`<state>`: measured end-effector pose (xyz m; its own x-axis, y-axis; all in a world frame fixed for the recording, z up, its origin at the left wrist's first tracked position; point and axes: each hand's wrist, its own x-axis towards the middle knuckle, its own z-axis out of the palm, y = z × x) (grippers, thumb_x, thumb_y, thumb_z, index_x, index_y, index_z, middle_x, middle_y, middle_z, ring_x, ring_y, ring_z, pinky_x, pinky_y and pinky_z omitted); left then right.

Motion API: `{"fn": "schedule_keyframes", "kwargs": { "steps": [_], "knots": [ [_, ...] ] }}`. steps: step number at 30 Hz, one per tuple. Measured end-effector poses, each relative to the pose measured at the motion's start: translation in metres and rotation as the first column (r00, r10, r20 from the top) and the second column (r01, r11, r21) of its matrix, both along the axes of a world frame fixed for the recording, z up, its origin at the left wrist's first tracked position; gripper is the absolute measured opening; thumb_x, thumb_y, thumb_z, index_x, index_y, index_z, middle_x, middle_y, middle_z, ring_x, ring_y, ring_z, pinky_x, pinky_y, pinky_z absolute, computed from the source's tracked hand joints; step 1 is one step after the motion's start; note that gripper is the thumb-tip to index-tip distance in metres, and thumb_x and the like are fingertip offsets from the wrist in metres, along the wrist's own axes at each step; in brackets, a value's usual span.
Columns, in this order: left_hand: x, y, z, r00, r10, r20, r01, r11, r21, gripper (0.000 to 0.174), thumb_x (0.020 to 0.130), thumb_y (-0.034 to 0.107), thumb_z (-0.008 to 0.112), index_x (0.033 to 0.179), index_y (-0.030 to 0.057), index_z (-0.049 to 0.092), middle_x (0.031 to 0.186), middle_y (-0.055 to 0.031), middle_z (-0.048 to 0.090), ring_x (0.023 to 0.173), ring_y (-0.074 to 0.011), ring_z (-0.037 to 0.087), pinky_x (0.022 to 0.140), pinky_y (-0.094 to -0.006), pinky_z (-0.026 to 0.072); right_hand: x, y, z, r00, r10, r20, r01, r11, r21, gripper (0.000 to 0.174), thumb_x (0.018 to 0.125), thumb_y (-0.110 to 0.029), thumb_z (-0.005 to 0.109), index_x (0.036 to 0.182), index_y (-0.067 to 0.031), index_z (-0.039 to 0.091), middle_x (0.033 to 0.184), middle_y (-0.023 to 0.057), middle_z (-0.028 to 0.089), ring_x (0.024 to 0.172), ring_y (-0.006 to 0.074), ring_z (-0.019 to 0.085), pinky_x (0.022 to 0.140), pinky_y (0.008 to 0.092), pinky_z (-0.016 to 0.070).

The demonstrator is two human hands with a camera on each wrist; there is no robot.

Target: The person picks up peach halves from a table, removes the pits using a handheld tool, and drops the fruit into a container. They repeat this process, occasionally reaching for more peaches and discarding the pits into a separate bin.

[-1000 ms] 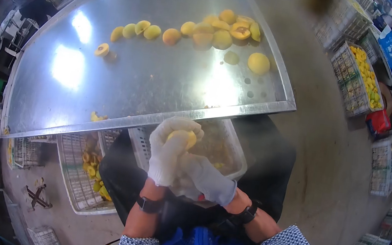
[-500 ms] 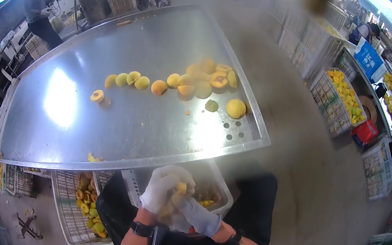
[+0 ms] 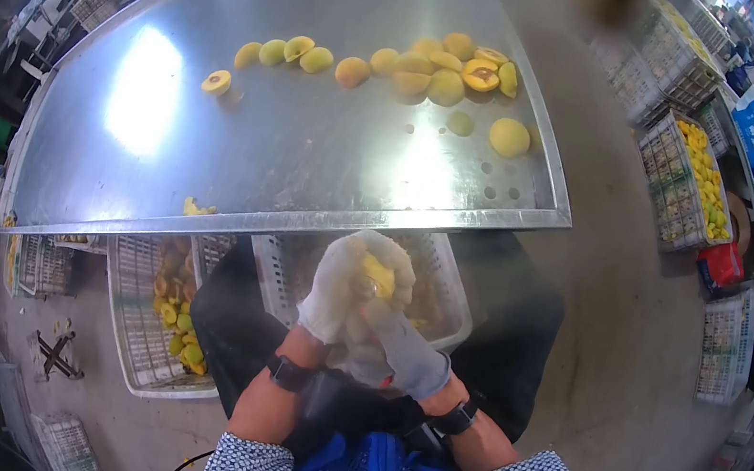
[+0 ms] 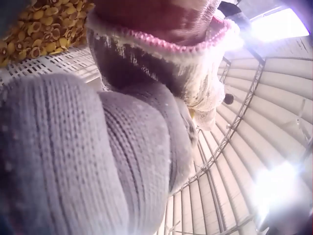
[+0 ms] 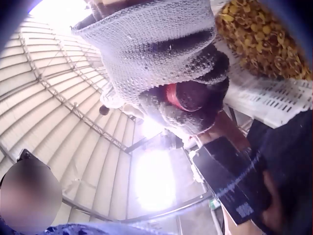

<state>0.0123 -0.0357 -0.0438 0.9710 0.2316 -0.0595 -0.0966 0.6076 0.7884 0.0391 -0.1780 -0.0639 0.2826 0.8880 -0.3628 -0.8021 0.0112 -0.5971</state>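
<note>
Apparently mid-pitting, yellow fruit [image 3: 378, 276] just above the white crate [image 3: 276, 270].
Clasped in the curled grip of the left hand [image 3: 341, 288], with the right hand [image 3: 404, 350] clenched on a red thing [image 5: 188, 95] (tool, probably); next calls for a steady twist.

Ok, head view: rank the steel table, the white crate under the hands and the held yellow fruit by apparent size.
Largest: shiny steel table.
Then: white slotted plastic crate.
Smallest: yellow fruit piece, partly covered by the grip of the gloved left hand; true size unsure.
</note>
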Motion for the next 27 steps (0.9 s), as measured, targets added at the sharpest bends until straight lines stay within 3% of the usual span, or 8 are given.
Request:
{"fn": "schedule_keyframes", "kwargs": {
  "steps": [12, 13, 15, 18, 20, 24, 25, 27],
  "knots": [
    [-0.002, -0.006, -0.004, 0.968, 0.111, -0.223, -0.095, 0.992, 0.082, 0.058, 0.096, 0.062, 0.05, 0.09, 0.0045, 0.058, 0.081, -0.0135, 0.06, 0.067, -0.0225, 0.059, 0.059, -0.0347, 0.0519, 0.0, 0.008, -0.008, 0.859, -0.039, 0.511, 0.06, 0.998, -0.026, 0.037, 0.106, -0.038, 0.044, 0.107, -0.005, 0.06, 0.085, -0.0003, 0.06, 0.074, 0.0095, 0.053, 0.065, 0.0262, 0.0466],
    [-0.002, -0.005, -0.007, 0.989, 0.036, -0.147, -0.028, 0.998, 0.055, 0.059, 0.095, 0.063, 0.049, 0.09, 0.0048, 0.058, 0.081, -0.0135, 0.06, 0.066, -0.0221, 0.058, 0.059, -0.0344, 0.051, -0.003, 0.004, -0.016, 0.982, 0.033, 0.186, -0.059, 0.989, 0.136, 0.043, 0.105, -0.045, 0.043, 0.105, -0.0054, 0.06, 0.082, -0.0003, 0.059, 0.071, 0.0099, 0.052, 0.063, 0.0259, 0.0457],
    [-0.001, -0.001, -0.015, 0.995, -0.102, 0.019, 0.102, 0.995, 0.016, 0.062, 0.095, 0.066, 0.048, 0.089, 0.0053, 0.058, 0.08, -0.0134, 0.06, 0.064, -0.0214, 0.056, 0.057, -0.0338, 0.0493, -0.007, -0.004, -0.029, 0.841, 0.343, -0.419, -0.096, 0.857, 0.507, 0.054, 0.102, -0.057, 0.042, 0.103, -0.0061, 0.06, 0.076, -0.0003, 0.058, 0.066, 0.0109, 0.051, 0.058, 0.0253, 0.0438],
    [-0.001, -0.004, -0.017, 0.975, -0.182, 0.124, 0.185, 0.983, -0.017, 0.064, 0.094, 0.068, 0.045, 0.09, 0.0064, 0.059, 0.08, -0.013, 0.059, 0.065, -0.021, 0.056, 0.058, -0.0329, 0.0482, -0.013, -0.007, -0.025, 0.822, 0.341, -0.456, -0.123, 0.888, 0.443, 0.049, 0.103, -0.056, 0.042, 0.097, -0.0096, 0.059, 0.066, -0.0003, 0.054, 0.056, 0.0104, 0.046, 0.049, 0.024, 0.0368],
    [-0.004, -0.007, -0.015, 0.994, -0.108, 0.025, 0.109, 0.993, -0.042, 0.065, 0.094, 0.07, 0.043, 0.091, 0.0073, 0.059, 0.082, -0.0126, 0.06, 0.067, -0.022, 0.057, 0.059, -0.0331, 0.0497, -0.011, -0.008, -0.01, 0.983, 0.166, 0.072, -0.173, 0.981, 0.092, 0.049, 0.102, -0.055, 0.044, 0.094, -0.0093, 0.06, 0.066, 0.0005, 0.055, 0.058, 0.0096, 0.047, 0.051, 0.0244, 0.0376],
    [0.005, -0.018, -0.001, 0.933, 0.199, -0.3, -0.288, 0.912, -0.291, 0.066, 0.094, 0.072, 0.04, 0.094, 0.0087, 0.059, 0.086, -0.0123, 0.061, 0.074, -0.0237, 0.061, 0.064, -0.0339, 0.0529, 0.0, -0.003, -0.004, 0.625, -0.083, 0.776, 0.006, 0.995, 0.101, 0.05, 0.101, -0.053, 0.048, 0.084, -0.0078, 0.06, 0.066, -0.0014, 0.054, 0.06, 0.0067, 0.047, 0.052, 0.0248, 0.0387],
    [0.0, -0.009, -0.005, 0.961, 0.138, -0.238, -0.235, 0.861, -0.451, 0.067, 0.095, 0.072, 0.037, 0.1, 0.0091, 0.06, 0.091, -0.0128, 0.063, 0.08, -0.026, 0.063, 0.07, -0.0365, 0.0554, 0.013, -0.007, -0.008, 0.866, 0.149, 0.477, -0.173, 0.985, 0.006, 0.052, 0.099, -0.052, 0.051, 0.08, -0.0049, 0.062, 0.066, -0.003, 0.053, 0.061, 0.0063, 0.047, 0.054, 0.0251, 0.0393],
    [-0.004, -0.003, 0.002, 0.911, 0.242, -0.333, -0.355, 0.872, -0.337, 0.068, 0.096, 0.071, 0.036, 0.104, 0.0085, 0.06, 0.093, -0.0132, 0.065, 0.082, -0.0277, 0.064, 0.073, -0.0383, 0.0557, 0.022, -0.015, -0.004, 0.861, 0.187, 0.474, -0.176, 0.982, -0.067, 0.053, 0.099, -0.052, 0.05, 0.081, -0.0041, 0.062, 0.066, -0.0033, 0.052, 0.06, 0.007, 0.047, 0.054, 0.0246, 0.0386]
  ]
}}
